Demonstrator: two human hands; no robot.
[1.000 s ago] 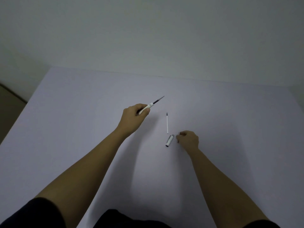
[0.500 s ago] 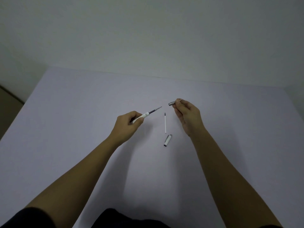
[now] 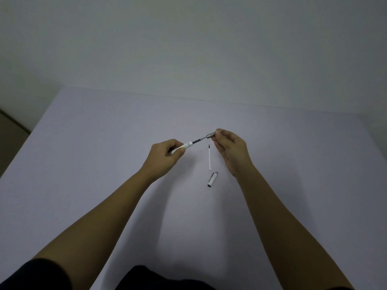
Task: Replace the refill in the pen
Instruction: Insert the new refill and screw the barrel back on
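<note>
The white pen body (image 3: 184, 146) is up in the air, gripped in the curled left hand (image 3: 163, 156). A dark refill (image 3: 199, 140) sticks out of it toward the right hand (image 3: 231, 151), which pinches a small silver tip piece (image 3: 210, 135); it seems to touch the refill's end. 1 white refill (image 3: 209, 159) and 1 cap (image 3: 212, 179) lie on the table (image 3: 94, 153), between the hands.

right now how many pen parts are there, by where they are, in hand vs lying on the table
In the hands: 2, the pen barrel with a dark refill sticking out, and the silver tip section.
Lying on the table: 2, the white refill and the pen cap.
Total: 4
</note>
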